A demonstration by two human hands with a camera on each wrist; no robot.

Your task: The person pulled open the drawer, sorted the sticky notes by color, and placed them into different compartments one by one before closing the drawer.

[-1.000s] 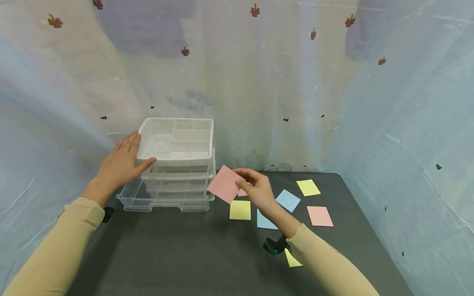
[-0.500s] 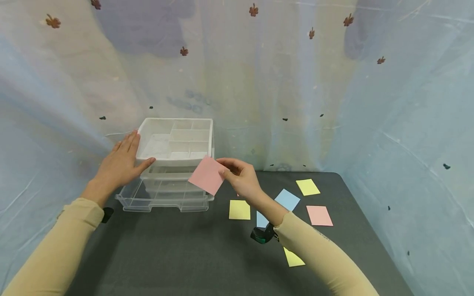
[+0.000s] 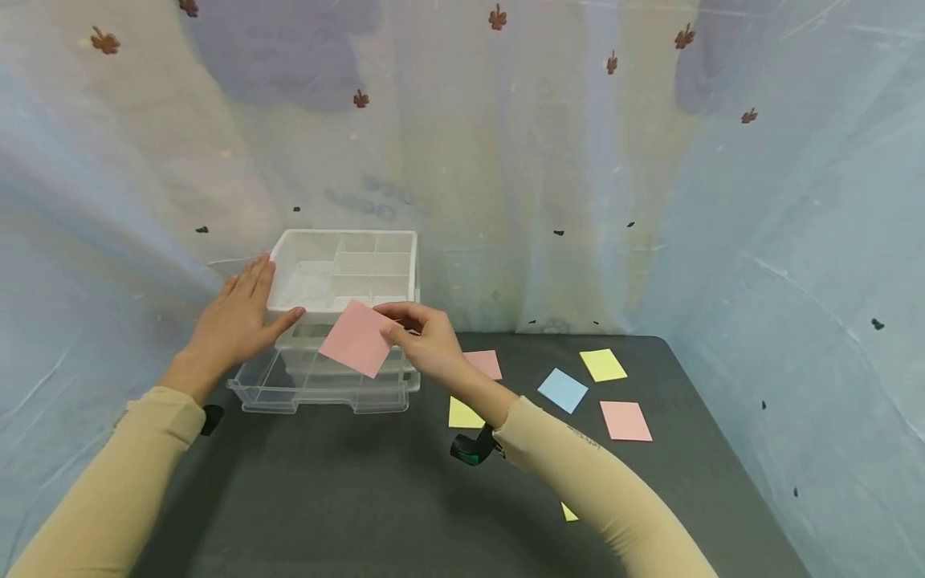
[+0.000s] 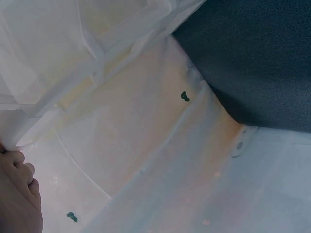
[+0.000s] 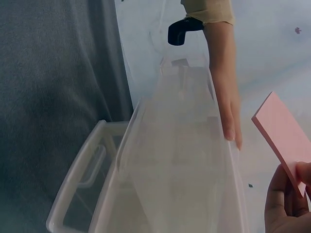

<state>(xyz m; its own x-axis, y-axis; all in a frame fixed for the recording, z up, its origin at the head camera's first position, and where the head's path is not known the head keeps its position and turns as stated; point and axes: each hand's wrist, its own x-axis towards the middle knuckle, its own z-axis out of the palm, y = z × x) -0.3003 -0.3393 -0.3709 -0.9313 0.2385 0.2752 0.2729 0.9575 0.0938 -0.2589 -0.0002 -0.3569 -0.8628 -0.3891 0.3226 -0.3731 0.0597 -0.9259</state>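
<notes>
My right hand (image 3: 429, 341) pinches a pink sticky note pad (image 3: 357, 339) between thumb and fingers, holding it in the air by the front of a plastic drawer organizer (image 3: 318, 399). Seen edge-on in the right wrist view, the pink pad (image 5: 277, 126) has visible thickness. On the organizer's top is a white divided tray (image 3: 303, 281). My left hand (image 3: 234, 321) rests on the tray's left side, fingers straight and thumb along the front corner. The held pad hides part of the tray front and the drawers below.
On the dark table (image 3: 325, 498), to the right, lie a blue sticky note pad (image 3: 563, 391), two pink ones (image 3: 625, 421) (image 3: 484, 364) and several yellow ones (image 3: 603, 365), some partly covered by my right arm. A patterned curtain (image 3: 470, 160) surrounds the table's back and sides.
My right hand has carried the pink sticky note pad leftward, from beside the organizer to in front of its top tray. My left hand has stayed in place.
</notes>
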